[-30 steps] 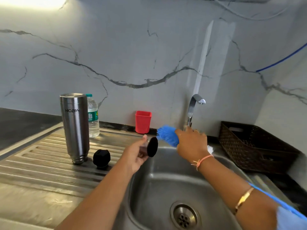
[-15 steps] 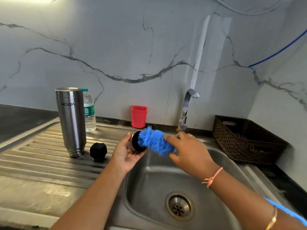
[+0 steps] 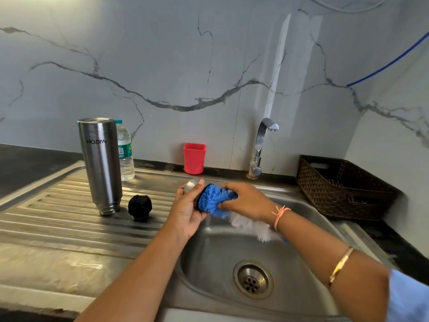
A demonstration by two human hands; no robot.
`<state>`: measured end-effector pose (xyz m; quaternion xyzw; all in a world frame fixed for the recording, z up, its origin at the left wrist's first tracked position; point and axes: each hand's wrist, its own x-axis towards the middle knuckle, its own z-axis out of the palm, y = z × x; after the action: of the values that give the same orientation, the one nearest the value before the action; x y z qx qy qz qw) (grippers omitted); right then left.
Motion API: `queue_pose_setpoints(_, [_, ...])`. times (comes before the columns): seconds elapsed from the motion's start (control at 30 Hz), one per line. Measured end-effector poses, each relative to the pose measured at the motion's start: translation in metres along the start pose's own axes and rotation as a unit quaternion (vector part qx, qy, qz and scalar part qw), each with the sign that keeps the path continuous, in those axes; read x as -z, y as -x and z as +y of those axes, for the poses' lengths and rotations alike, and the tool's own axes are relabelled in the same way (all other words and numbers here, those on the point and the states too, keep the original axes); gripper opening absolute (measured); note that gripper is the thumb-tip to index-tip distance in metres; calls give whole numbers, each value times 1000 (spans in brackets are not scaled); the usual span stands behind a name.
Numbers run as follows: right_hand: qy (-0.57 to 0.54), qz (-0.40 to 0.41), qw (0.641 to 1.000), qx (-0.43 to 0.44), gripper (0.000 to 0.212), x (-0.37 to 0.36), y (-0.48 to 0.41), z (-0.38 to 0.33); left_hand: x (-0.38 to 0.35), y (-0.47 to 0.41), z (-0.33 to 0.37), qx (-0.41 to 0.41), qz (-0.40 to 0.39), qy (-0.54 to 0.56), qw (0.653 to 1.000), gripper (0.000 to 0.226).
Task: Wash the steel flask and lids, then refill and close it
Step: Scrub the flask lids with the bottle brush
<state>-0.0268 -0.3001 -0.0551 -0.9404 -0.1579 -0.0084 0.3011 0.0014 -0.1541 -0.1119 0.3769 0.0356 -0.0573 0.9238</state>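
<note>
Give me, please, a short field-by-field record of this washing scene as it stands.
left hand: holds the steel lid at the sink's left edge
right hand: grips the blue brush, bristles pressed against that lid
flask: stands mouth down on the drainboard
black lid: on the drainboard beside the flask
tap: no water seen running

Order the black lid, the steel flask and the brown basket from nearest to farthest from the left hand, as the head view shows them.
1. black lid, just left of the left hand.
2. steel flask, standing further left.
3. brown basket, far to the right.
</note>
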Motion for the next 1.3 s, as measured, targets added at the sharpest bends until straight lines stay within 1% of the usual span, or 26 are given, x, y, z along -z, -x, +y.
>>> queue_pose_setpoints(0.03, [32, 5, 999, 7, 38, -4, 2, -1, 1, -2, 0, -7, 13, -2, 1000, 56])
queue_pose_setpoints(0.1, [207, 47, 977, 34, 65, -16, 10, -2, 3, -5, 1, -24, 37, -4, 999, 67])
queue_pose_setpoints(0.13, [310, 71, 947, 50, 77, -22, 14, -3, 5, -7, 3, -31, 53, 2, 998, 66])
queue_pose_setpoints(0.2, [459, 101, 878, 86, 86, -33, 21, -3, 9, -9, 7, -40, 75, 23, 996, 61])
queue_pose_setpoints(0.27, [533, 112, 829, 129, 87, -36, 22, 4, 8, -9, 8, -31, 76, 39, 996, 58])
queue_pose_setpoints(0.3, [547, 122, 815, 147, 87, -35, 19, 9, 8, -8, 7, -23, 75, 35, 996, 55])
queue_pose_setpoints(0.33, [543, 124, 815, 158, 84, -32, 15, 13, 7, -7, 5, -13, 68, 28, 997, 54])
queue_pose_setpoints(0.37, [517, 116, 834, 157, 79, -26, 11, 15, 8, -7, 3, -3, 58, 20, 998, 56])
queue_pose_setpoints(0.47, [305, 36, 949, 72, 60, -2, -2, 16, 8, -4, 4, 14, 23, 6, 1000, 61])
queue_pose_setpoints(0.5, [250, 15, 967, 53, 57, 5, -3, 15, 7, -4, 4, 11, 12, 6, 1000, 59])
queue_pose_setpoints(0.53, [249, 15, 967, 52, 56, 8, -3, 15, 6, -3, 4, 6, 6, 5, 1000, 55])
queue_pose_setpoints(0.6, [371, 59, 924, 69, 58, 5, 1, 12, 4, -3, 3, -3, 13, 6, 1000, 52])
queue_pose_setpoints(0.7, [555, 116, 809, 155, 65, -17, 9, 10, 6, -7, 2, -26, 28, 3, 999, 56])
queue_pose_setpoints(0.73, [590, 119, 781, 167, 68, -21, 10, 10, 5, -6, 2, -30, 27, 1, 999, 59])
queue_pose_setpoints(0.77, [599, 132, 771, 174, 67, -24, 8, 13, 5, -6, 0, -32, 24, -3, 999, 64])
queue_pose_setpoints(0.8, [585, 129, 783, 169, 64, -25, 5, 14, 5, -5, -1, -29, 16, -4, 999, 66])
queue_pose_setpoints(0.83, [541, 123, 816, 161, 56, -25, 2, 14, 5, -5, -1, -27, 8, -4, 1000, 62])
queue_pose_setpoints(0.87, [471, 108, 864, 141, 46, -24, -2, 11, 5, -5, -1, -26, -4, 0, 1000, 54])
queue_pose_setpoints(0.93, [284, 49, 954, 82, 28, -18, -10, 8, 5, -3, 1, -27, -33, 18, 999, 47])
queue_pose_setpoints(0.97, [170, 9, 984, 46, 26, -13, -13, 7, 5, -3, 2, -29, -46, 26, 998, 49])
queue_pose_setpoints(1.0, [74, -20, 997, 18, 25, -7, -15, 7, 5, -3, 2, -33, -52, 29, 998, 51])
queue_pose_setpoints(1.07, [9, -48, 999, -6, 26, -3, -12, 4, 4, -3, 0, -46, -37, 19, 998, 49])
queue_pose_setpoints(1.13, [110, -19, 994, 21, 38, -8, -3, -4, 5, -5, -2, -65, 0, 3, 998, 49])
queue_pose_setpoints(1.17, [198, 9, 979, 42, 53, -14, 1, -7, 7, -8, -2, -77, 20, 2, 997, 52])
queue_pose_setpoints(1.23, [364, 48, 927, 78, 86, -29, 11, -9, 11, -12, 0, -97, 49, 8, 994, 59])
queue_pose_setpoints(1.3, [509, 80, 847, 132, 91, -43, 13, -1, 11, -13, 0, -97, 62, 19, 993, 60])
